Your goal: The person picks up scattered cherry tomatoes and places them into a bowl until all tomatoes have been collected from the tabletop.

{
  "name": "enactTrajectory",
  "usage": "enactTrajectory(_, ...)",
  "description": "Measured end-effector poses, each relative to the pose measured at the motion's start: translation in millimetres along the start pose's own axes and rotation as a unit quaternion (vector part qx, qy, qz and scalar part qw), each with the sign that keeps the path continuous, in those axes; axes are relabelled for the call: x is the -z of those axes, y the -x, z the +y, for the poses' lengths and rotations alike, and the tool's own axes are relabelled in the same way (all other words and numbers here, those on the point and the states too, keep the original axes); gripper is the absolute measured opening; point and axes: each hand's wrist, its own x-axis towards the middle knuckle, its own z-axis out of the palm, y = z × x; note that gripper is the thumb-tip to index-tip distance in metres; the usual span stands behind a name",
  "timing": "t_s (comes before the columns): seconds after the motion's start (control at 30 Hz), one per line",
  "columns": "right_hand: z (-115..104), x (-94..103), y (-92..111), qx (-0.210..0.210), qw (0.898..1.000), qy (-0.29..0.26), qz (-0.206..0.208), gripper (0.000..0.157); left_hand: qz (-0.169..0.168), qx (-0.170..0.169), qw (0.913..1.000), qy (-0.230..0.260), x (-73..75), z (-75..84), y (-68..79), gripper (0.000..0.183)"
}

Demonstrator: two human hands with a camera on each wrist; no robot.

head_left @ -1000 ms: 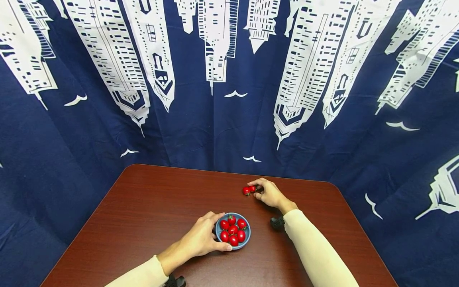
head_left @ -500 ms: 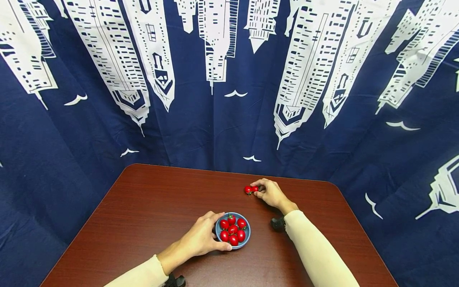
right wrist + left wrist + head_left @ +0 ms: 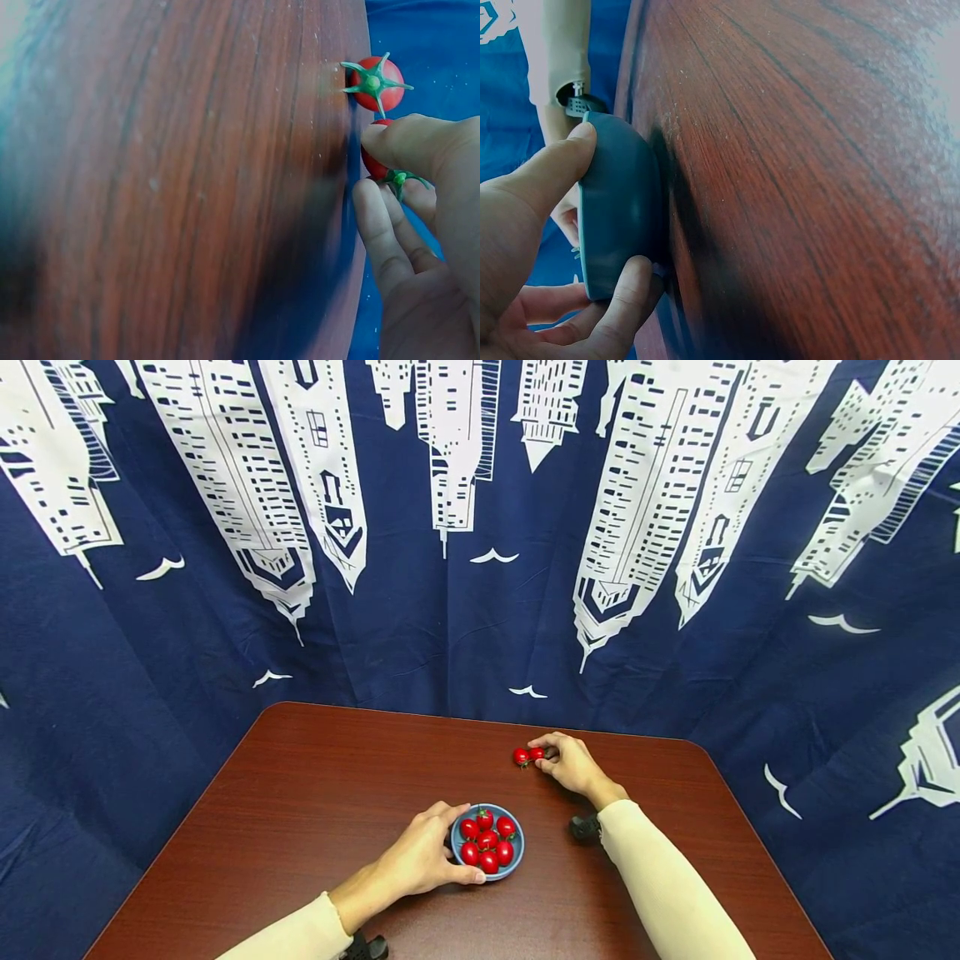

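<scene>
My left hand (image 3: pixel 422 853) holds a small blue bowl (image 3: pixel 521 847) by its left side, near the middle of the table. In the left wrist view the thumb lies on the rim of the bowl (image 3: pixel 622 202) and fingers curl under its wall. Several red cherry tomatoes (image 3: pixel 487 840) lie inside. Farther back, my right hand (image 3: pixel 573 767) pinches a cherry tomato (image 3: pixel 536 753) between thumb and fingers. In the right wrist view, the green stem of the pinched tomato (image 3: pixel 373 163) points toward the palm. A second loose tomato (image 3: pixel 521 757) sits just left of it, green leaves showing.
The reddish-brown wooden table (image 3: pixel 337 777) has rounded far corners, and its back edge runs just behind the loose tomatoes. A dark blue cloth (image 3: pixel 405 635) with white buildings and birds hangs behind and beside it. A black wrist device (image 3: pixel 583 828) sits under the right sleeve.
My right hand and both tomatoes by it have shifted slightly to the right, and the fingers have closed on the nearer tomato. The left hand and bowl have stayed put.
</scene>
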Motion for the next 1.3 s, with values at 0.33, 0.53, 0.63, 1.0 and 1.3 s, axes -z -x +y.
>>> enactTrajectory(0.33, 2, 9.8, 5, 0.011, 1.000, 0.006, 0.016, 0.033, 0.002, -0.004, 1.0000, -0.008, -0.8, 1.2, -0.6, 0.106)
enactTrajectory(0.53, -2, 15.5, 9, 0.011, 1.000, -0.009, 0.022, 0.034, 0.002, -0.005, 1.0000, -0.005, -1.2, 1.8, -0.7, 0.106)
enactTrajectory(0.63, -4, 17.9, 12, 0.014, 0.999, -0.007, 0.027, 0.035, 0.000, -0.001, 1.0000, -0.001, -1.1, 2.1, -0.4, 0.106)
enactTrajectory(1.0, -19, 23.1, 23, 0.048, 0.998, -0.005, 0.045, 0.035, 0.002, -0.002, 0.9999, -0.016, -1.2, 2.5, -0.7, 0.106)
enactTrajectory(1.3, -42, 27.0, 33, 0.089, 0.995, -0.006, 0.039, 0.034, 0.012, -0.002, 0.9988, -0.047, -1.3, 2.3, -1.1, 0.105)
